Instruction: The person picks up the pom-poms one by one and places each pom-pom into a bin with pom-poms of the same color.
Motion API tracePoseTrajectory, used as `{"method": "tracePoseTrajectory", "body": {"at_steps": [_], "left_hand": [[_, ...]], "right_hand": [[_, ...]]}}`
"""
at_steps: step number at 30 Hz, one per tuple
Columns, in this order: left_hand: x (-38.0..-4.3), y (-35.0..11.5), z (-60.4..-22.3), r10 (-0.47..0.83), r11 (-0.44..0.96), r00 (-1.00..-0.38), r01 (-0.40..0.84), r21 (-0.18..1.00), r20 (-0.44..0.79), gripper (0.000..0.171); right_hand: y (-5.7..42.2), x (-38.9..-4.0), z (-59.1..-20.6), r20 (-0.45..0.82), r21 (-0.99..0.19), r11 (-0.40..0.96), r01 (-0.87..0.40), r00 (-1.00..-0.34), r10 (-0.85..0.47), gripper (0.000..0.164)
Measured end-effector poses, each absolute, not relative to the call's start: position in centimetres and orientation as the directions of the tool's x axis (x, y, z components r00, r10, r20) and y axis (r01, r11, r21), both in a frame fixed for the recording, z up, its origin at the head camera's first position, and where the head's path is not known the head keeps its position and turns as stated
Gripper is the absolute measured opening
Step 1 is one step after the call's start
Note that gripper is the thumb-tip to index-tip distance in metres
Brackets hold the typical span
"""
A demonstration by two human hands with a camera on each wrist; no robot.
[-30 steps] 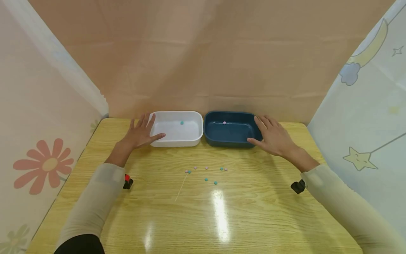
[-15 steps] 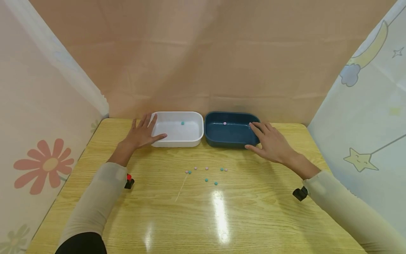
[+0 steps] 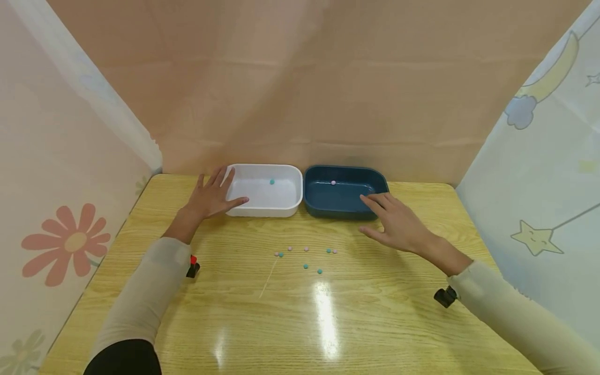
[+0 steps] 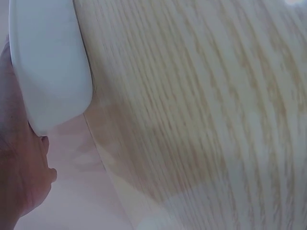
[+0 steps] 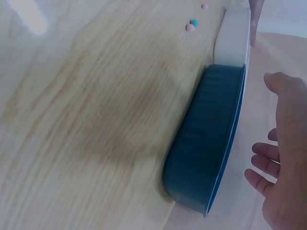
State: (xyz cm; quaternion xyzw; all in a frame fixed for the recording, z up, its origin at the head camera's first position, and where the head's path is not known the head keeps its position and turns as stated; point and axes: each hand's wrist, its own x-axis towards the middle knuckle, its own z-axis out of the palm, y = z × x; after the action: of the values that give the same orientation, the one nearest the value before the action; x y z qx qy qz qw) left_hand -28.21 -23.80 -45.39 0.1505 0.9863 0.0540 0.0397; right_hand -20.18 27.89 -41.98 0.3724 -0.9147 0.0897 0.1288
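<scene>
A white rectangular dish and a dark blue one stand side by side at the table's back. My left hand lies at the white dish's left end, fingers spread and thumb over the front rim. My right hand hovers at the blue dish's front right corner, fingers loosely extended and holding nothing; the right wrist view shows the hand apart from the dish wall. One teal ball sits in the white dish, one pink ball in the blue.
Several small pink balls and teal balls lie scattered on the wooden table before the dishes. A brown backdrop rises right behind them. Patterned side panels flank the table.
My right hand has drawn back toward me from the blue dish's right end, slightly leftward at the fingertips. My left hand has hardly moved. The balls stay where they were.
</scene>
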Motion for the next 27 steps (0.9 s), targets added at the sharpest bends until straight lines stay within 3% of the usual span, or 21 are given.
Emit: {"method": "tracePoseTrajectory", "body": {"at_steps": [19, 27], "left_hand": [[-28.1, -23.7, -45.3, 0.319, 0.947, -0.946, 0.315, 0.064, -0.057, 0.106], [-28.2, -23.8, -45.5, 0.326, 0.944, -0.944, 0.323, 0.066, -0.049, 0.110]], "right_hand": [[25.5, -18.5, -43.5, 0.267, -0.190, 0.603, -0.775, -0.632, -0.728, 0.073], [24.4, -18.3, -45.2, 0.275, -0.190, 0.565, -0.803, -0.596, -0.754, 0.065]]}}
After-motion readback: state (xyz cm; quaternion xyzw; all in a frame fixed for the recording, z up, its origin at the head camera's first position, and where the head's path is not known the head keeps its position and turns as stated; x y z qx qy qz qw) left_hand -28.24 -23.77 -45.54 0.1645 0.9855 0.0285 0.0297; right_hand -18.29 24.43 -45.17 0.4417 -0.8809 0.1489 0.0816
